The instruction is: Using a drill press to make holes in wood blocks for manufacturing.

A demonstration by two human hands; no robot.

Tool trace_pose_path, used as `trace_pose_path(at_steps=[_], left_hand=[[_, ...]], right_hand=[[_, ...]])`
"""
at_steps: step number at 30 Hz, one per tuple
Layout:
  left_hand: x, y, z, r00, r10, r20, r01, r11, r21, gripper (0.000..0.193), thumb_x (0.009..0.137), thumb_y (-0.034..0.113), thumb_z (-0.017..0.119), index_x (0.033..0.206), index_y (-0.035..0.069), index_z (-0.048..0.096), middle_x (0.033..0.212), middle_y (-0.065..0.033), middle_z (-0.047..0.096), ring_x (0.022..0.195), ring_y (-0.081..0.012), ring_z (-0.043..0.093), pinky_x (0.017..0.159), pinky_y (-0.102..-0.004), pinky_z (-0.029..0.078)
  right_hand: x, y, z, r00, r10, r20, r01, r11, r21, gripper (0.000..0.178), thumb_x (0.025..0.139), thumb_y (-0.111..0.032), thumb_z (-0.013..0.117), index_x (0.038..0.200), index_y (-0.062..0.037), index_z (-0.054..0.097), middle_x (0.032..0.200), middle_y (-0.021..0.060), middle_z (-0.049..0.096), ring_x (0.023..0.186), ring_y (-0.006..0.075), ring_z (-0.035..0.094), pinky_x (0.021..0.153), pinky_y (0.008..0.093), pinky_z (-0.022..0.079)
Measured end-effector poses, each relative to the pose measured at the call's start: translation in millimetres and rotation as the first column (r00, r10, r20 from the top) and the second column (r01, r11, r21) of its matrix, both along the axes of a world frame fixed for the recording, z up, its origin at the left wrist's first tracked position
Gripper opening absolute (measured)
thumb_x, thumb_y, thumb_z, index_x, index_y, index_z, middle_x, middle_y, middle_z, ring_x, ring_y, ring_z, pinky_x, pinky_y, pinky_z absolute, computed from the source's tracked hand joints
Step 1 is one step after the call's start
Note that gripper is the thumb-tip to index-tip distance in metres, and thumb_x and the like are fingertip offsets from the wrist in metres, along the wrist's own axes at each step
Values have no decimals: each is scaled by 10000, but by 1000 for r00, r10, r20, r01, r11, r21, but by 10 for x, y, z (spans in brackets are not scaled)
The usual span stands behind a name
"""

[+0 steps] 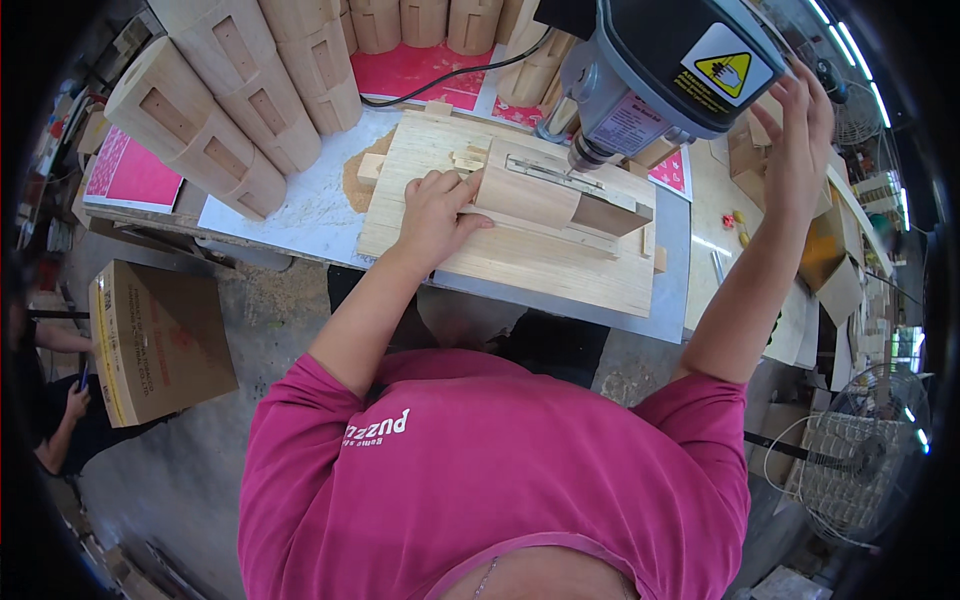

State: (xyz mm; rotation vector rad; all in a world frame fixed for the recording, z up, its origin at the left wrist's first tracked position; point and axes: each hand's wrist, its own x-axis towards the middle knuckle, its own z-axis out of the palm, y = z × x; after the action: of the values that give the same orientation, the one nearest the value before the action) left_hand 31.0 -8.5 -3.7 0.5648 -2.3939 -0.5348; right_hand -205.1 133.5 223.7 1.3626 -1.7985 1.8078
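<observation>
My left hand is closed around the left end of a pale, round-sided wooden block, thumb low on its near side. The block lies in a wooden jig on a flat board; a slotted metal plate runs along its top. Just above the plate is the chuck of a drill press; whether a bit touches the block I cannot tell. My right hand is raised beside the drill press's right side, fingers apart and stretched upward. Any handle there is hidden behind the housing.
Stacked wooden cylinders with rectangular recesses stand at the back left. A black cable crosses behind the board. Sawdust lies left of it. A cardboard box is at the left, near another person's arm. A fan stands right.
</observation>
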Motion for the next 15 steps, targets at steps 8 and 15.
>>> trace_pose_path(at_steps=[8, 15], left_hand=[[-9, 20, -4, 1000, 14, 9, -14, 1000, -7, 622, 610, 331, 726, 1176, 155, 538, 772, -12, 487, 804, -197, 482, 729, -352, 308], [13, -2, -38, 1000, 14, -2, -14, 1000, -7, 618, 608, 312, 729, 1176, 163, 537, 760, -12, 479, 781, -195, 484, 713, -339, 305]], right_hand=[[-184, -178, 16, 908, -275, -317, 335, 929, 156, 322, 881, -287, 491, 1033, -39, 628, 777, 35, 618, 801, 93, 559, 673, 201, 411], [565, 249, -183, 906, -251, -340, 317, 936, 153, 256, 892, -170, 475, 764, 21, 587, 567, 41, 463, 539, 79, 420, 496, 220, 314]])
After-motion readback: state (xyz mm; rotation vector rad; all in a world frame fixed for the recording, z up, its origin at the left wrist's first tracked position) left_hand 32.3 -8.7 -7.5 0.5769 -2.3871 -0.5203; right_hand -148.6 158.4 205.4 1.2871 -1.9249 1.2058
